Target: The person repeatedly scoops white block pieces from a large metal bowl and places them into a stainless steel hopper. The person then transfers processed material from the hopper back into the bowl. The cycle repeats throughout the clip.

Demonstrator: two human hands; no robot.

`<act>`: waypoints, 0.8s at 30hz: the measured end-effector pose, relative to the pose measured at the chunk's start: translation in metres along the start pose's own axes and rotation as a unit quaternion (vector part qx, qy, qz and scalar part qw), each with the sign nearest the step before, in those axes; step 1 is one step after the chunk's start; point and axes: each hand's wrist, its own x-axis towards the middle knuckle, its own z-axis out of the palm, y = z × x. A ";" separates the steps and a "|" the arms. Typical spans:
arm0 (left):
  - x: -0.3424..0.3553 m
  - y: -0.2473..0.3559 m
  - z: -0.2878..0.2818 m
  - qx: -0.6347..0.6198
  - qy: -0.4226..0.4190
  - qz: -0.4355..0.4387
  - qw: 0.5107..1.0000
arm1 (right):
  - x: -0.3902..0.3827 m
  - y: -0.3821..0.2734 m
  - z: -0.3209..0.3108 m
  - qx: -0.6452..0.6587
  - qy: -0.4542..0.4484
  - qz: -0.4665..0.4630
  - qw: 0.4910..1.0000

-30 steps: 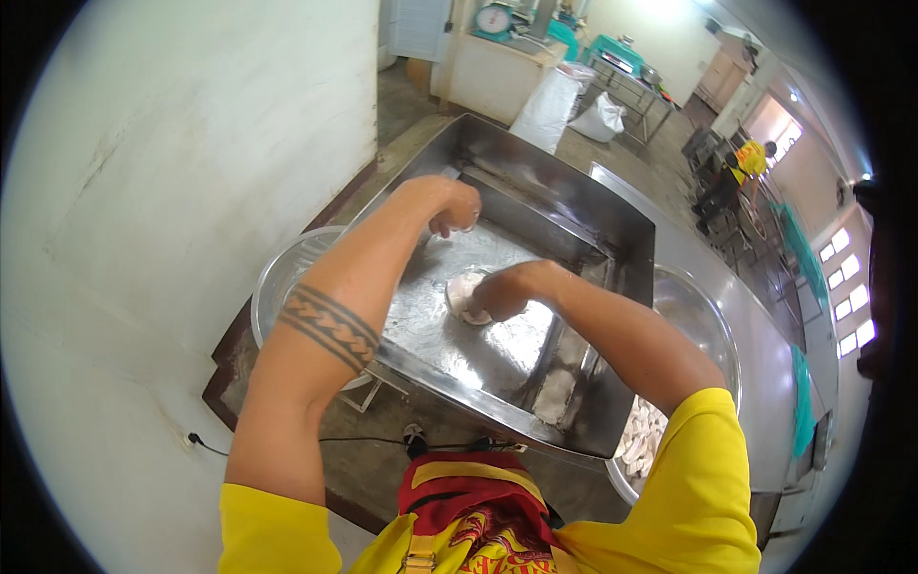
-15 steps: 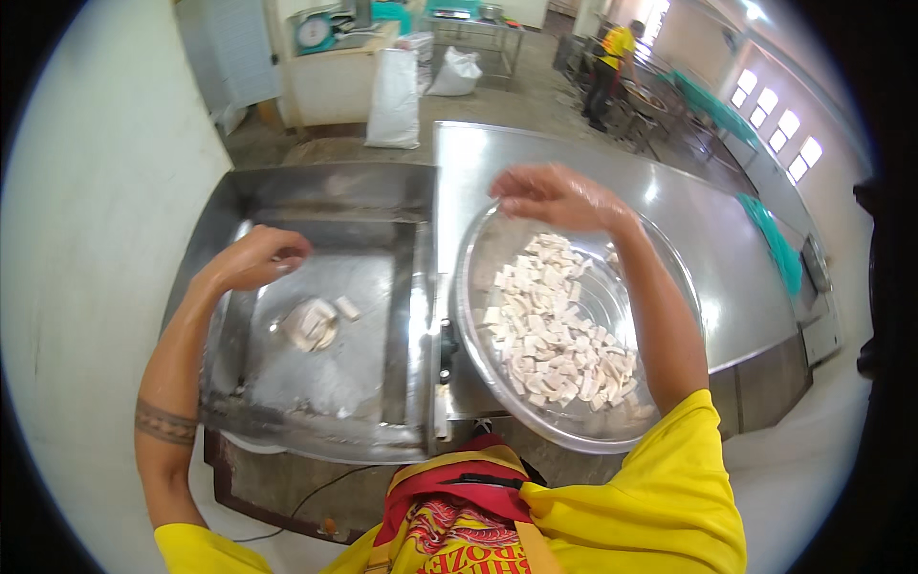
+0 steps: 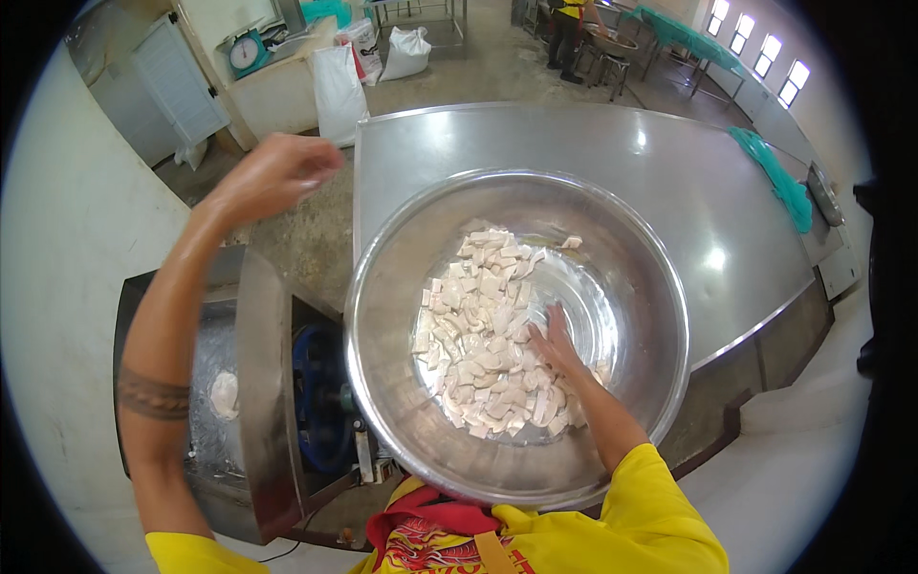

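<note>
A wide round metal basin (image 3: 516, 187) holds many pale, off-white cut pieces (image 3: 478, 325), mostly blocky or strip-shaped; I cannot tell what they are. My right hand (image 3: 559, 344) reaches inside, fingers spread, at the right edge of the pile. Raised high at the left, my left hand (image 3: 277, 177) has loosely bent fingers, slightly blurred, and nothing visible in them. It is above the floor, beyond a deep metal tray (image 3: 263, 383). In that tray lies a pale lump (image 3: 225, 395), partly beside my left forearm.
The basin stands on a steel table (image 3: 688, 191) with teal cloth (image 3: 775, 177) at its right end. Between tray and basin is a blue wheel-like part (image 3: 320, 397). White sacks (image 3: 339, 96), a dial scale (image 3: 249, 53) and another person (image 3: 566, 38) are farther back.
My view has swung right and the basin looks nearer. My right hand has gone from above the basin's rim down into it. My left hand has risen away from the tray.
</note>
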 end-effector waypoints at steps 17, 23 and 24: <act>0.112 -0.047 0.464 -0.098 0.042 -0.163 0.981 | 0.206 -0.070 0.024 -0.056 -0.129 -0.247 0.959; 0.055 -0.004 0.425 -0.112 -0.203 -0.191 0.954 | 0.125 -0.057 0.017 -0.015 -0.179 -0.249 0.952; 0.036 0.012 0.419 -0.063 -0.219 -0.189 0.955 | 0.108 -0.057 0.016 -0.027 -0.186 -0.265 0.946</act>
